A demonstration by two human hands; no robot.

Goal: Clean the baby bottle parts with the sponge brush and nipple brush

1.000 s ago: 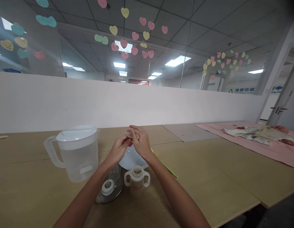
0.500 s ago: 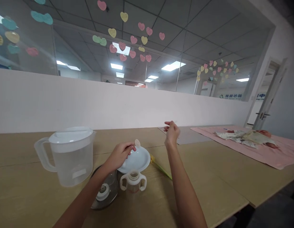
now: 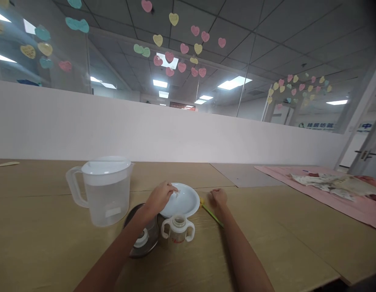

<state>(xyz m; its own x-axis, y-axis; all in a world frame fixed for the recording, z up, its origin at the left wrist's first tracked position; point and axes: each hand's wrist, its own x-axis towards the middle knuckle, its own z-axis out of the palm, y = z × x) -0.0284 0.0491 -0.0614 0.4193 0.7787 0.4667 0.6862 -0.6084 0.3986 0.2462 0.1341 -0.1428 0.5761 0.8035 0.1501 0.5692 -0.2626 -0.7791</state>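
Note:
My left hand [image 3: 160,198] is over the left side of a white bowl [image 3: 188,205], its fingers pinched on a small pale piece [image 3: 177,193] whose kind I cannot make out. Just in front of the bowl stands a clear baby bottle [image 3: 177,233] with two white handles and no lid. Under my left forearm, a dark round pan [image 3: 150,237] holds a white ring-shaped bottle part [image 3: 141,239]. To the right, my right hand [image 3: 218,197] is low over the table, fingers curled in; what they hold, if anything, is hidden. Beside it lies a yellow-headed brush [image 3: 210,212] with a green handle.
A translucent lidded pitcher [image 3: 107,198] stands left of the pan. At the right, a doll in patterned clothes [image 3: 330,185] lies on a pink cloth [image 3: 315,196]. A grey sheet [image 3: 251,176] lies at the back, along the white wall [image 3: 163,138].
My right hand has come down from the air to the table beside the brush. My left hand has lowered slightly with the pale piece over the bowl. The view has turned left.

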